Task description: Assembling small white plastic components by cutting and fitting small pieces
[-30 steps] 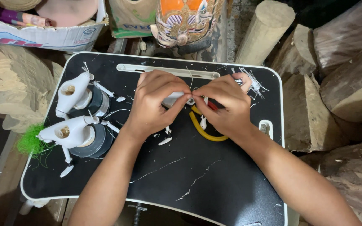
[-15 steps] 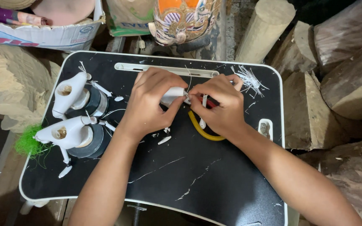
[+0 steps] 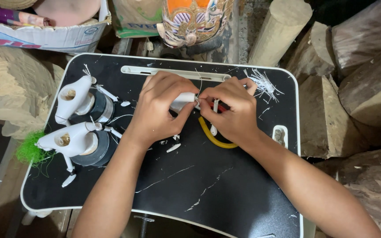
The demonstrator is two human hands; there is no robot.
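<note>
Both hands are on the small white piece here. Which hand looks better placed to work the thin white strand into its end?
Right, probably. The left hand wraps the white piece and steadies it, while the right hand has its fingertips pinched at the piece's exposed end, where the thin strand rises.

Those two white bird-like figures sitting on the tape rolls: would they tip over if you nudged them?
Probably. Each white figure perches on a dark tape roll, apparently unfastened, so a nudge might slide or topple it. Their thin protruding pegs look fragile. They seem light, perhaps carved wood, though that is uncertain.
</note>
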